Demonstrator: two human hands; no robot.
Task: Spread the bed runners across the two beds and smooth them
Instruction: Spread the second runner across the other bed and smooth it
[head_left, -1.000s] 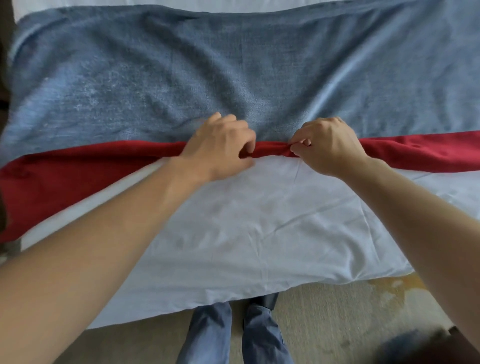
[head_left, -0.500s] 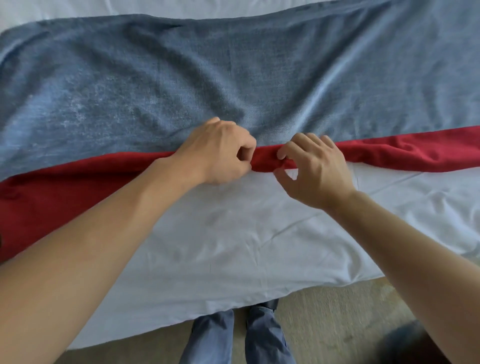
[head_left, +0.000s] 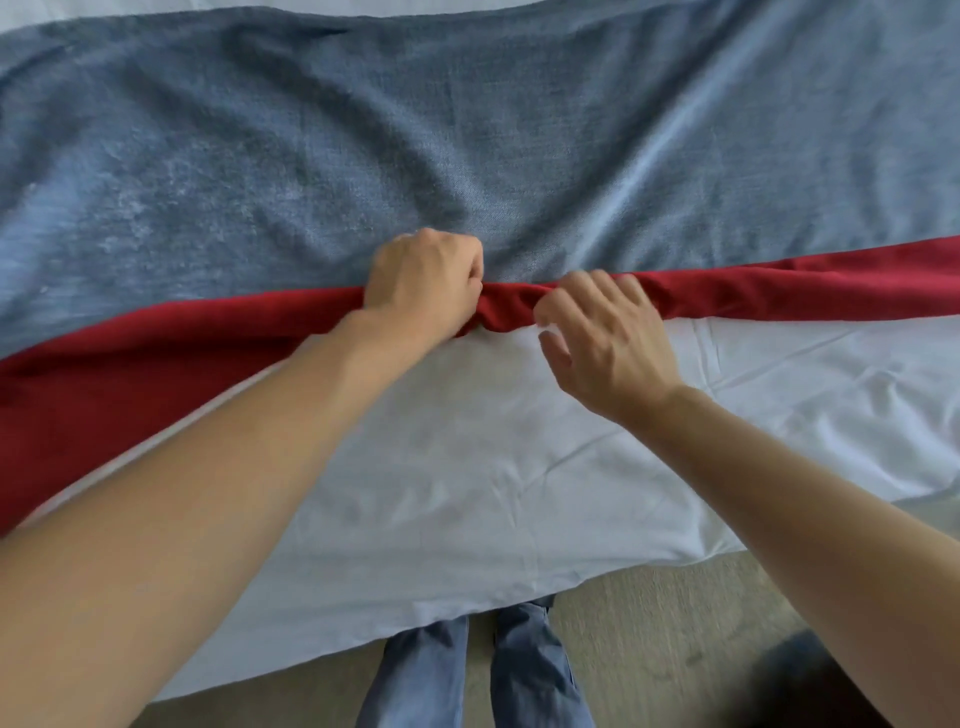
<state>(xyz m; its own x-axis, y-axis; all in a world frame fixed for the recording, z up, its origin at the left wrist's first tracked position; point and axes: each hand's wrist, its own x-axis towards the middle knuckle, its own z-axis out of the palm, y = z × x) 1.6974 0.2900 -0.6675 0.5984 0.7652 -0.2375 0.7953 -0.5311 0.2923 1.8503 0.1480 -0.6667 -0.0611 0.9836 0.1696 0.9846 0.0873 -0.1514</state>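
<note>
Head view, left to right. Far left: red band (head_left: 104, 384) of bed runner widest, draped down toward near edge of white sheet (head_left: 519, 493). Blue-grey runner (head_left: 311, 156) above, spread flat across bed, long axis left-right, spanning whole frame; shallow creases fanning from centre toward upper right. Left hand (head_left: 423, 283) at centre, knuckles up, fingers curled tight around bunched red edge, fist closed on fabric. Small red fold puckered between both hands. Right hand (head_left: 605, 338) just beside, fingers half-spread and arched over red band, fingertips touching or barely above cloth, hard to tell; thumb off fabric, no pinch visible. Change from a second ago: right hand then pinching red edge, since released and drawn back toward near side, now reopened and reaching in again; left fist unchanged. Reads as regrip, shifting hold along edge to pull band straight. Red band narrows right of hands, rising slightly toward right edge, so not yet level; runs slanted low-left to high-right. Smoothing step underway, not finished: pucker at centre and uneven band width remaining. Jeans (head_left: 467, 670) and carpet floor (head_left: 675, 623) below bed edge.
</note>
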